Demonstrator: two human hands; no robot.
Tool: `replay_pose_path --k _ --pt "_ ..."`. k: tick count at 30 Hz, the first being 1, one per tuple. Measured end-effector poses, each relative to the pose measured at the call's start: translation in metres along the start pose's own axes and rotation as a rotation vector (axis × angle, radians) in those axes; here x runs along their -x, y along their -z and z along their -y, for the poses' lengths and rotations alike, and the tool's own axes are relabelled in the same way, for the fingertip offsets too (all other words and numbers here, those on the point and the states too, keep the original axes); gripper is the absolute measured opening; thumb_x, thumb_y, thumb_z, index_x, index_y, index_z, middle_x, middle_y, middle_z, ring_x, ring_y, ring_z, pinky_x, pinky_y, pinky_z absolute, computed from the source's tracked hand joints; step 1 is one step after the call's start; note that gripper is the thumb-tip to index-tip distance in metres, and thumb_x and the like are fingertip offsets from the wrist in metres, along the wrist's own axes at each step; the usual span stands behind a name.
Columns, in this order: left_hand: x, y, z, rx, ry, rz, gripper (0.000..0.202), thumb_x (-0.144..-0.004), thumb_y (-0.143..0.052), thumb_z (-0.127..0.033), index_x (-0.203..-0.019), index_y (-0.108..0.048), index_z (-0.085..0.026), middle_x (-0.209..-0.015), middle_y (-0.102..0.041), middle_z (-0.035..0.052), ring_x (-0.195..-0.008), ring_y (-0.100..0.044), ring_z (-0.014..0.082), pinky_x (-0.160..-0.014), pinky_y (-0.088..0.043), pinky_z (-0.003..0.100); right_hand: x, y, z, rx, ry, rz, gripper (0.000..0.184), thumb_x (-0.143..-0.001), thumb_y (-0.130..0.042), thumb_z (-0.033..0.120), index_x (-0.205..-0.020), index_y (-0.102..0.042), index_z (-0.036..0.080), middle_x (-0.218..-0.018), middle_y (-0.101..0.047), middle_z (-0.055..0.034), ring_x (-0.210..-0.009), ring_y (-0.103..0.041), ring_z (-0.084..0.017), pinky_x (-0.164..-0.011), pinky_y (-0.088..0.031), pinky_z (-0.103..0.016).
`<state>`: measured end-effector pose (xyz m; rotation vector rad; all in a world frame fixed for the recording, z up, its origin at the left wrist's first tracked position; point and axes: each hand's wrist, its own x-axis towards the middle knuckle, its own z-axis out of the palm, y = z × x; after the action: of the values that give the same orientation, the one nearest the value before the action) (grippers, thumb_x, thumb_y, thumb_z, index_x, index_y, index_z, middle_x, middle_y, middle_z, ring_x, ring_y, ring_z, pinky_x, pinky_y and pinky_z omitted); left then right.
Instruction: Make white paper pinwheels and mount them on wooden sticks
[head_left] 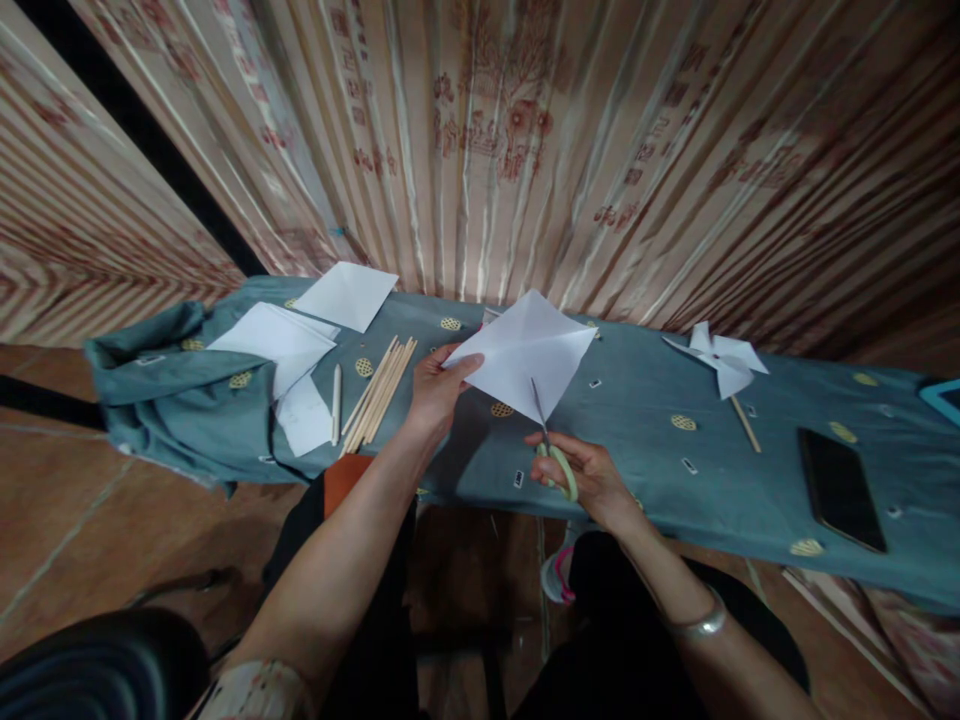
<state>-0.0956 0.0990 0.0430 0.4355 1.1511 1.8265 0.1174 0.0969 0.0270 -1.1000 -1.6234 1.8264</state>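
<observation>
My left hand (439, 388) pinches the left corner of a white square sheet of paper (521, 350), thumb on top. Faint creases cross the sheet, which is held up above the cloth. In my right hand (589, 470) is a pair of scissors (555, 465) with pale green handles, my fingers through the loops. Their blades reach the corner of the paper nearest me, one blade lying over its face. How far the paper is cut there I cannot tell.
A blue-green cloth (637, 450) covers the narrow table. Leftward lie paper sheets (345, 292), a paper stack (274, 340), wooden sticks (381, 395) and a white pen (337, 405). On the right are a paper pinwheel (724, 360) on a stick and a black phone (841, 490). A curtain (510, 200) hangs behind.
</observation>
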Motion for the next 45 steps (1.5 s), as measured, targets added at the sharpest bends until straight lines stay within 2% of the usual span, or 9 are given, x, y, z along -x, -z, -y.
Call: replay_pose_path --k 6,14,24,30,45 --pt "0.0006 0.0006 -0.0011 0.003 -0.011 0.010 0.032 -0.047 -0.087 -0.025 -0.073 -0.071 -0.014 -0.068 -0.071 0.0009 -0.061 -0.062 0.0129 -0.063 -0.050 0.026 -0.0021 -0.0002 -0.0032 -0.047 -0.033 -0.032 0.049 -0.058 -0.083 0.050 -0.095 -0.071 0.020 -0.063 -0.063 0.0010 -0.057 -0.057 -0.012 -0.054 -0.047 -0.025" --pt "-0.0007 0.0021 0.0004 -0.016 -0.024 0.001 0.033 -0.048 -0.087 -0.027 -0.073 -0.070 -0.015 -0.070 -0.070 0.0013 -0.064 -0.063 0.0141 -0.065 -0.050 0.027 -0.0023 -0.0031 -0.0033 -0.062 -0.032 -0.053 0.045 -0.058 -0.083 0.047 -0.091 -0.070 0.019 -0.060 -0.060 0.0026 -0.052 -0.056 -0.011 -0.051 -0.045 -0.025" --pt "0.0016 -0.0006 0.0016 -0.023 0.009 0.029 0.035 -0.046 -0.087 -0.027 -0.074 -0.070 -0.014 -0.069 -0.070 0.0005 -0.063 -0.063 0.0139 -0.067 -0.050 0.028 0.0000 -0.0050 0.0059 -0.060 -0.042 -0.022 0.049 -0.057 -0.082 0.054 -0.089 -0.069 0.019 -0.060 -0.062 0.0019 -0.054 -0.058 -0.012 -0.053 -0.047 -0.025" --pt "0.0034 -0.0003 0.0052 -0.028 0.025 0.053 0.031 -0.049 -0.086 -0.024 -0.074 -0.070 -0.014 -0.067 -0.069 -0.0002 -0.062 -0.062 0.0129 -0.064 -0.050 0.027 -0.0018 -0.0041 0.0029 -0.081 -0.054 -0.051 0.052 -0.055 -0.082 0.056 -0.089 -0.069 0.019 -0.063 -0.065 -0.0002 -0.054 -0.058 -0.013 -0.053 -0.047 -0.025" --pt "0.0045 -0.0013 0.0065 -0.049 0.041 0.049 0.029 -0.049 -0.084 -0.024 -0.073 -0.070 -0.014 -0.067 -0.069 -0.0001 -0.061 -0.061 0.0126 -0.062 -0.049 0.026 -0.0038 -0.0050 0.0049 -0.135 -0.074 -0.094 0.051 -0.047 -0.087 0.052 -0.081 -0.069 0.018 -0.058 -0.062 0.0020 -0.052 -0.056 -0.012 -0.052 -0.046 -0.025"
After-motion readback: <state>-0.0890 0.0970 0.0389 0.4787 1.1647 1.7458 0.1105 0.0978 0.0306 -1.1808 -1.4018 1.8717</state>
